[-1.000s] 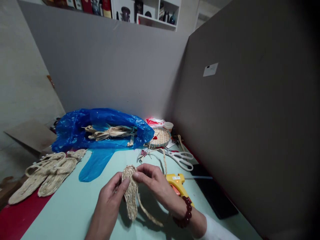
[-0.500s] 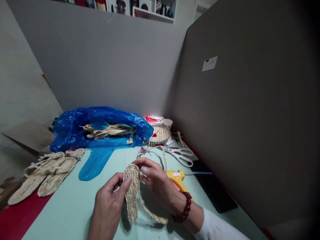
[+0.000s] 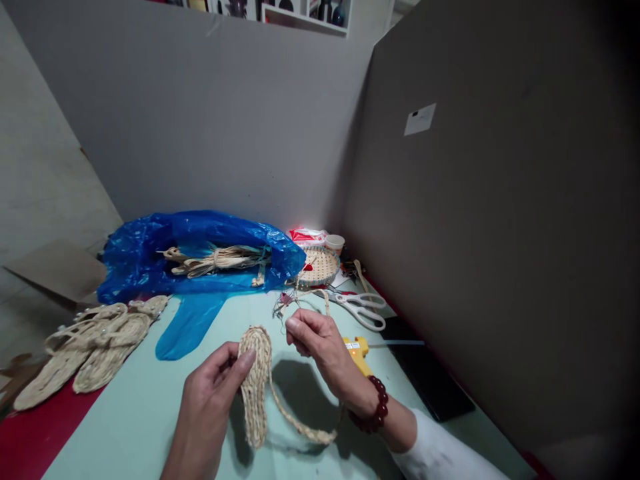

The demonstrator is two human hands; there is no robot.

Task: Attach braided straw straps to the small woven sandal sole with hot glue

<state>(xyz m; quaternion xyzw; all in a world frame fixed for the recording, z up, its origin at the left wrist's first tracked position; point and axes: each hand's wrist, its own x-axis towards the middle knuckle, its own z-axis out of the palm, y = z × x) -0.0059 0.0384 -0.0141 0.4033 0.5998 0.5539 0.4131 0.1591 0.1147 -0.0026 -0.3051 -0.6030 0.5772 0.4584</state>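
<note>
Tan braided-straw sole point(image 3: 257, 390), apparently mostly coiled; narrow straw tail point(image 3: 303, 430) loose.
Left hand point(image 3: 207, 397) grips sole; right hand point(image 3: 323, 350) closed, contents unclear.

Woven straw sole point(image 3: 256, 397), wide end up; loose braid point(image 3: 306, 430) curving right

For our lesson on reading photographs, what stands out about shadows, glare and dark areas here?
Head view: soft shadows on the pale green tabletop beside the woven piece; head view: bright glints on the blue plastic bag; head view: the upper right corner fades to black.
</note>
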